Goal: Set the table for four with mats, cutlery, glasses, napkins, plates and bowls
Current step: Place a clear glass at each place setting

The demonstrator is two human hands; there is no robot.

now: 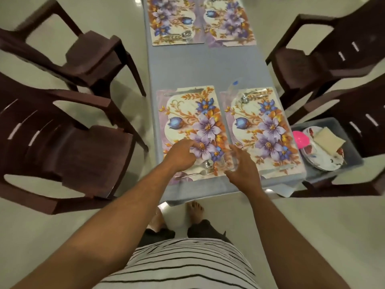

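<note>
Four floral mats lie on the blue-grey table (200, 67). My right hand (243, 167) grips a clear glass (230, 162) low over the gap between the near-left mat (187, 113) and the near-right mat (262, 113). My left hand (181, 155) hovers over the near-left mat with fingers loosely curled and nothing in it. A spoon and fork (201, 167) lie at that mat's near edge and a knife (183, 92) at its far edge. Another clear glass (234, 88) stands by the near-right mat's far corner, beside its cutlery (252, 95). The far mats (175, 19) (228, 21) carry cutlery too.
A grey bin (343, 130) to the right of the table holds plates (325, 161), a pink bowl (300, 139) and folded napkins (329, 140). Dark brown plastic chairs (62, 142) (325, 59) stand on both sides. My bare feet are at the table's near end.
</note>
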